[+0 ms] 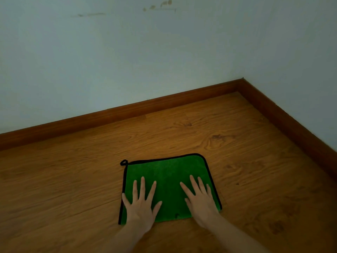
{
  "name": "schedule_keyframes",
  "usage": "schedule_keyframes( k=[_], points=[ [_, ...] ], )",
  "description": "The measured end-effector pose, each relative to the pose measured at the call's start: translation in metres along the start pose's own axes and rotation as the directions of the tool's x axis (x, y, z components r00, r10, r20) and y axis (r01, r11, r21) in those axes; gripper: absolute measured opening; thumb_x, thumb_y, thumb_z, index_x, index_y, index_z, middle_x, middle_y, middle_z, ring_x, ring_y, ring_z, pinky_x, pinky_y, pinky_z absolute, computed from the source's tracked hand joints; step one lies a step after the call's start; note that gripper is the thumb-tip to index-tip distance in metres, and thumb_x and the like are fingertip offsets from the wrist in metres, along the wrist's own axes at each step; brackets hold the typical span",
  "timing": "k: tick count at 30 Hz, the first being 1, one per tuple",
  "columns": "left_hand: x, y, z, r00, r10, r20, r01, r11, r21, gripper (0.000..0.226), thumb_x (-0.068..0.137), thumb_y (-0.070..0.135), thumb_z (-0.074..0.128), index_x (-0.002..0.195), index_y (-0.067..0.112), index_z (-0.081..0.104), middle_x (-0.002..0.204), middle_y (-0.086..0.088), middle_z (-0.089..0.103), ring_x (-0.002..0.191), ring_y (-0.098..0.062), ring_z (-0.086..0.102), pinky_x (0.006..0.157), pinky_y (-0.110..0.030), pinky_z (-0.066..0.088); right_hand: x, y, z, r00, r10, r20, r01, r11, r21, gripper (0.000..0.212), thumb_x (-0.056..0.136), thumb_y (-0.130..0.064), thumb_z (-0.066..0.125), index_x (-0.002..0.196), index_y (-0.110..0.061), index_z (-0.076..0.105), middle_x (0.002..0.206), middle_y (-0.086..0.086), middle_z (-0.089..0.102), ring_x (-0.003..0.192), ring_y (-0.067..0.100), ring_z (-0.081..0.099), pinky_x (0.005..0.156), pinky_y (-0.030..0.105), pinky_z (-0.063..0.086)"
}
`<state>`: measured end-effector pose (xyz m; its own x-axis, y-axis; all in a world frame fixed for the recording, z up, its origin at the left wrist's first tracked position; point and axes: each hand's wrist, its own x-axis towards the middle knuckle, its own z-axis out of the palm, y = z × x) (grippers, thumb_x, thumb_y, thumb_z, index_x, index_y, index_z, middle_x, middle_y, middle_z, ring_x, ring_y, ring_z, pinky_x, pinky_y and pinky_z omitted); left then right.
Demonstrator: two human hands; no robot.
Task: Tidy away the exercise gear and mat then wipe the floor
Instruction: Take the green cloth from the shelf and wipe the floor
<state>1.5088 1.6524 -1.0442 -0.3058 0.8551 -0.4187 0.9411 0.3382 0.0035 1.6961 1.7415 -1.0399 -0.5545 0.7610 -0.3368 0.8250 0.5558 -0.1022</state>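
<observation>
A green cloth [167,172] with black edging and a small loop at its far left corner lies flat on the wooden floor [73,176]. My left hand [141,205] presses flat on the cloth's near left part, fingers spread and straight. My right hand [199,199] presses flat on its near right part, fingers straight too. Both forearms reach in from the bottom edge. No exercise gear or mat is in view.
A brown skirting board [127,111] runs along the pale wall [127,52] ahead and turns at the room corner [242,81] to run down the right side. Bare wooden floor surrounds the cloth on all sides.
</observation>
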Motion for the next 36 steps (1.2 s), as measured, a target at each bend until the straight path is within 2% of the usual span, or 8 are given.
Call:
schedule_keyframes(
  k=[1, 3, 5, 7, 9, 16, 34, 36],
  points=[
    [0.004, 0.003, 0.006, 0.998, -0.035, -0.043, 0.034, 0.999, -0.027, 0.091, 0.044, 0.071, -0.046, 0.129, 0.038, -0.042, 0.141, -0.004, -0.041, 0.135, -0.027, -0.028, 0.107, -0.065, 0.001, 0.0, -0.001, 0.006, 1.0, 0.02, -0.009, -0.02, 1.0, 0.013, 0.058, 0.088, -0.049, 0.049, 0.142, -0.032, 0.038, 0.132, 0.008, 0.057, 0.119, 0.035, 0.048, 0.081, 0.048, 0.051],
    [0.007, 0.006, 0.011, 0.992, -0.107, -0.072, 0.102, 0.992, -0.074, 0.084, 0.074, 0.074, -0.021, 0.147, 0.033, -0.009, 0.156, -0.014, 0.011, 0.143, -0.033, 0.004, 0.1, -0.067, 0.014, 0.002, 0.0, 0.021, 0.998, 0.025, -0.059, -0.025, 1.0, 0.014, 0.054, 0.098, -0.047, 0.012, 0.149, -0.029, 0.019, 0.135, 0.008, 0.054, 0.124, 0.033, 0.038, 0.09, 0.052, 0.045],
    [0.008, 0.008, 0.015, 0.994, -0.093, -0.063, 0.082, 0.984, -0.159, 0.07, 0.089, 0.066, 0.007, 0.146, 0.028, 0.02, 0.142, -0.014, 0.042, 0.139, -0.035, 0.016, 0.093, -0.065, 0.019, 0.004, 0.003, 0.025, 0.996, 0.036, -0.084, -0.038, 0.999, -0.015, 0.055, 0.099, -0.046, 0.005, 0.149, -0.027, 0.015, 0.138, 0.009, 0.051, 0.127, 0.032, 0.034, 0.108, 0.051, 0.026],
    [0.012, 0.007, 0.025, 0.99, -0.079, -0.118, 0.063, 0.989, -0.134, 0.066, 0.091, 0.064, 0.011, 0.145, 0.029, 0.024, 0.143, -0.011, 0.04, 0.142, -0.033, 0.006, 0.099, -0.063, 0.012, 0.008, 0.007, 0.023, 0.998, 0.038, -0.054, -0.04, 0.998, -0.044, 0.054, 0.099, -0.047, 0.006, 0.148, -0.028, 0.017, 0.141, 0.009, 0.048, 0.129, 0.032, 0.032, 0.109, 0.047, 0.006],
    [0.014, 0.008, 0.024, 0.984, -0.079, -0.158, 0.057, 0.989, -0.137, 0.064, 0.092, 0.061, 0.01, 0.145, 0.03, 0.024, 0.146, -0.011, 0.036, 0.144, -0.031, -0.005, 0.103, -0.06, 0.002, 0.013, 0.01, 0.019, 0.999, 0.04, -0.025, -0.04, 0.999, -0.007, 0.052, 0.099, -0.046, 0.007, 0.147, -0.031, 0.022, 0.143, 0.009, 0.045, 0.131, 0.032, 0.031, 0.108, 0.045, 0.002],
    [0.045, 0.02, 0.014, 0.988, -0.102, -0.112, 0.083, 0.984, -0.159, 0.064, 0.093, 0.054, 0.006, 0.14, 0.023, 0.037, 0.139, -0.02, 0.046, 0.129, -0.043, 0.03, 0.091, -0.067, 0.017, 0.035, 0.016, 0.013, 0.997, 0.037, -0.065, -0.035, 0.999, 0.037, 0.052, 0.1, -0.045, 0.008, 0.146, -0.031, 0.028, 0.145, 0.009, 0.042, 0.132, 0.032, 0.039, 0.102, 0.047, 0.022],
    [0.178, 0.03, -0.042, 0.972, 0.026, -0.235, -0.046, 0.996, -0.08, 0.062, 0.09, 0.053, 0.02, 0.142, 0.022, 0.036, 0.143, -0.022, 0.039, 0.131, -0.046, 0.031, 0.095, -0.072, 0.025, 0.153, 0.04, -0.021, 0.973, 0.009, -0.23, -0.001, 0.999, 0.035, 0.054, 0.097, -0.049, 0.008, 0.146, -0.036, 0.025, 0.151, 0.007, 0.034, 0.137, 0.031, 0.035, 0.109, 0.047, 0.017],
    [0.194, 0.034, -0.056, 0.97, 0.007, -0.243, -0.019, 0.999, -0.045, 0.071, 0.084, 0.057, 0.011, 0.148, 0.027, 0.017, 0.152, -0.021, 0.021, 0.138, -0.046, 0.018, 0.099, -0.073, 0.019, 0.171, 0.043, -0.031, 0.975, 0.009, -0.223, 0.003, 0.999, 0.054, 0.055, 0.095, -0.051, 0.008, 0.148, -0.038, 0.014, 0.156, 0.007, 0.02, 0.143, 0.032, 0.02, 0.117, 0.048, 0.008]
  ],
)
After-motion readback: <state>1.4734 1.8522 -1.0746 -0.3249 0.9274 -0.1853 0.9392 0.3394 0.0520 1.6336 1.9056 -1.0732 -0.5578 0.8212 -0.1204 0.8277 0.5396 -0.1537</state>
